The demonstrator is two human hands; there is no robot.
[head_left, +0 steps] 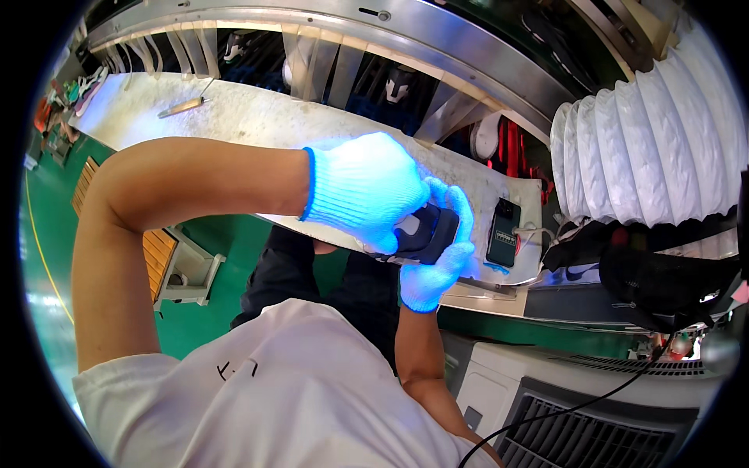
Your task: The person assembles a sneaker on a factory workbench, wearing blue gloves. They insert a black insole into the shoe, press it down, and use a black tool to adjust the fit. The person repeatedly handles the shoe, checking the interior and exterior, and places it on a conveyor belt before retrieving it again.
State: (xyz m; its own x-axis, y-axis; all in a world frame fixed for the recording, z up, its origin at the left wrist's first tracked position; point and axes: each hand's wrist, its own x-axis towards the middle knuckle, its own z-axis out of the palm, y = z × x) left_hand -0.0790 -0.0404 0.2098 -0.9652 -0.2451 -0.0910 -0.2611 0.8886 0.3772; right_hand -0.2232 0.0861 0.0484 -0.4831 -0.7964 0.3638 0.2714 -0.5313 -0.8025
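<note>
Both my hands wear knitted gloves that glow blue-white under a strong light. Between them, over the near edge of the worktable, is a dark shoe [434, 235] with a light grey patch; part of it is hidden by the gloves. My left hand [365, 189] reaches across from the left and is closed over the shoe's top and near side. My right hand [446, 261] cups its right side, with fingers curled round the far end and the thumb side nearer me.
On the pale worktable [257, 109] lie a wooden-handled pointed tool [184, 107] and, at right, a dark phone-like device [503, 232] with a cable. Shoes [399, 84] stand behind clear strip curtains. A white ribbed duct [640, 148] and black bag [655, 281] occupy the right.
</note>
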